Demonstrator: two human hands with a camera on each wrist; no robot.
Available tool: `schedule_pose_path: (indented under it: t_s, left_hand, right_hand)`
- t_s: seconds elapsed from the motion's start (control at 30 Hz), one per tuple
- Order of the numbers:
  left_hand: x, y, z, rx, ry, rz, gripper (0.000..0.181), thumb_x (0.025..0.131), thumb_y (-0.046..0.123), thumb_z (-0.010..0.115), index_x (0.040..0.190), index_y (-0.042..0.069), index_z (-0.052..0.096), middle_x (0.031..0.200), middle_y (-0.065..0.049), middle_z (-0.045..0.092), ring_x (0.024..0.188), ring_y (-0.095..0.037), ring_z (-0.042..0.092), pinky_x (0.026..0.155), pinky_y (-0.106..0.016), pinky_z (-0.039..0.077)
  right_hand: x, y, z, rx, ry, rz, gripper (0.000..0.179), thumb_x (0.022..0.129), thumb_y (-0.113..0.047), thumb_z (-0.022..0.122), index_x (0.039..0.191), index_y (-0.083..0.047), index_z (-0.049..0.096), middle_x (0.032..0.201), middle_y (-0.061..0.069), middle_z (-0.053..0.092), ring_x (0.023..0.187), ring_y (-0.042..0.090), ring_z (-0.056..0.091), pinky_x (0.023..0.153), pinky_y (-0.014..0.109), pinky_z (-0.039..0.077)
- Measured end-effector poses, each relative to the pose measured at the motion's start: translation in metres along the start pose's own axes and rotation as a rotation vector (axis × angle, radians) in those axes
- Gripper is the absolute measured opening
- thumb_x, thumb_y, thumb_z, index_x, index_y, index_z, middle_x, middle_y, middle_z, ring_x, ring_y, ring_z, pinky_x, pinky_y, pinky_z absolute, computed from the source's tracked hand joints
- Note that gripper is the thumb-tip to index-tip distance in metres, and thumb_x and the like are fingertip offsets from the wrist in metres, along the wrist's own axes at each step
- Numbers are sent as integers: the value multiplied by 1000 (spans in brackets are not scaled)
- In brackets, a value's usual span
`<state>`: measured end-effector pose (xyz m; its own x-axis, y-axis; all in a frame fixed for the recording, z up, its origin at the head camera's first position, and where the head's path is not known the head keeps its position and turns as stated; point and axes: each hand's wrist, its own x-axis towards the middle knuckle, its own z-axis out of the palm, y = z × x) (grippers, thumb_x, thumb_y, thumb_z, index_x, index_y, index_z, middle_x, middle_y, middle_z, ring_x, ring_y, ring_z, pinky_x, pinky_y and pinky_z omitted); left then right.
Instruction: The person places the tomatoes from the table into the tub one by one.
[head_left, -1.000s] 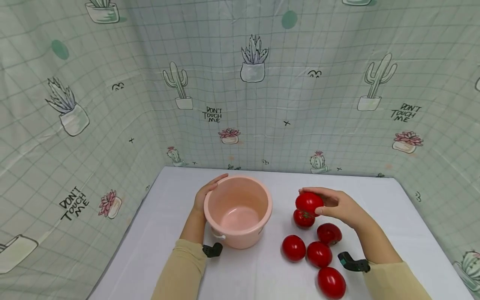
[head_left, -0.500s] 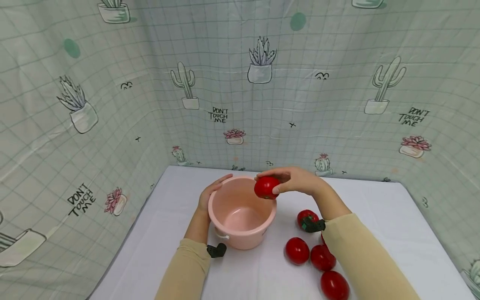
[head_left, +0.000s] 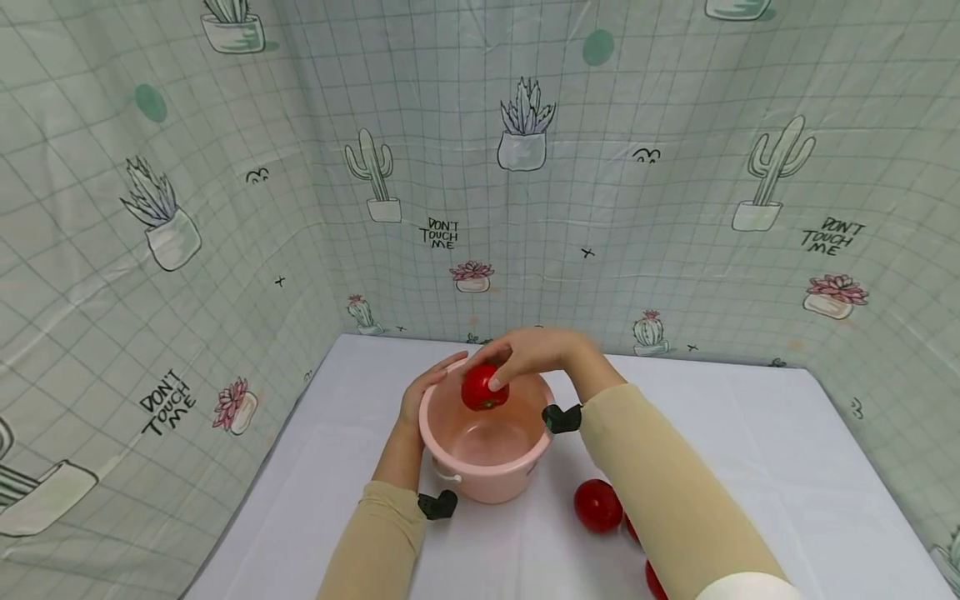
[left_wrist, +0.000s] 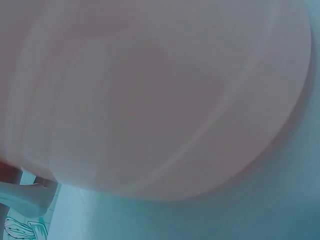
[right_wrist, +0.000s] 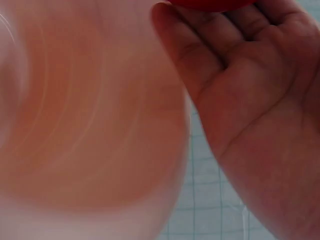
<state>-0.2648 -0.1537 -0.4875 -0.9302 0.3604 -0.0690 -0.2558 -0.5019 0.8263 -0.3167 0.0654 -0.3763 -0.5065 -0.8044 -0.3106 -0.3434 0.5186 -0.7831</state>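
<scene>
A pink bucket [head_left: 491, 487] stands upright on the table with its mouth upward. My left hand [head_left: 420, 395] rests along the bucket's left side, its fingers extended by the rim; the thumb is hidden. Over the mouth, my right hand [head_left: 534, 350] grips a red tomato [head_left: 480, 393] between thumb and fingers. In the right wrist view only the lower edge of that tomato [right_wrist: 215, 5] shows, above the palm. The bucket's outer wall [left_wrist: 165, 100] fills most of the left wrist view. The part of the bucket's floor that shows holds nothing.
Beside the bucket on the right lies another tomato [head_left: 597, 506]. My right sleeve [head_left: 675, 492] partly covers more tomatoes [head_left: 656, 581]. A white table [head_left: 360, 400] carries everything, and a cactus-print cloth [head_left: 525, 217] hangs behind and at the sides.
My right hand has lifted the tomato from the group on the right and carried it left over the bucket. The left hand stays at the bucket's side.
</scene>
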Motion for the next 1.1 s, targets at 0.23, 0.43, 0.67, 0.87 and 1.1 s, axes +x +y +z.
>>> schedule_pose_path:
  t_s: [0.23, 0.43, 0.67, 0.87, 1.1]
  left_hand:
    - [-5, 2, 0, -30, -28, 6, 55, 98, 20, 31, 152, 10, 35, 140, 2, 56, 131, -17, 49, 107, -27, 45]
    - [-10, 4, 6, -39, -28, -9, 54, 99, 17, 29, 152, 9, 36, 137, 3, 58, 129, -16, 51, 106, -26, 46]
    - [-12, 7, 11, -16, -7, -16, 54, 98, 16, 27, 151, 11, 39, 149, -3, 49, 128, -16, 51, 104, -25, 47]
    - [-10, 9, 10, 21, 8, -5, 55, 97, 16, 30, 151, 9, 39, 144, 1, 53, 128, -15, 51, 106, -25, 44]
    - [-8, 9, 7, 33, -9, 2, 54, 96, 16, 30, 149, 9, 42, 138, 4, 58, 128, -14, 51, 108, -27, 41]
  right_hand:
    - [33, -12, 13, -111, -197, 87, 37, 85, -37, 74, 121, -36, 68, 125, -14, 62, 122, 11, 51, 99, 31, 50]
    - [49, -11, 24, -26, -315, 184, 41, 86, -29, 74, 126, -25, 66, 128, -7, 59, 122, 14, 54, 103, 31, 50]
    - [51, -7, 38, 105, -336, 327, 34, 82, -21, 78, 114, -14, 70, 120, 2, 64, 117, 20, 55, 98, 37, 54]
    - [49, -1, 45, 310, -306, 468, 37, 84, -18, 76, 117, -6, 70, 120, 10, 69, 116, 29, 63, 103, 43, 51]
    - [52, 5, 45, 392, -325, 534, 42, 84, -21, 76, 120, -2, 70, 126, 16, 68, 116, 30, 66, 106, 43, 48]
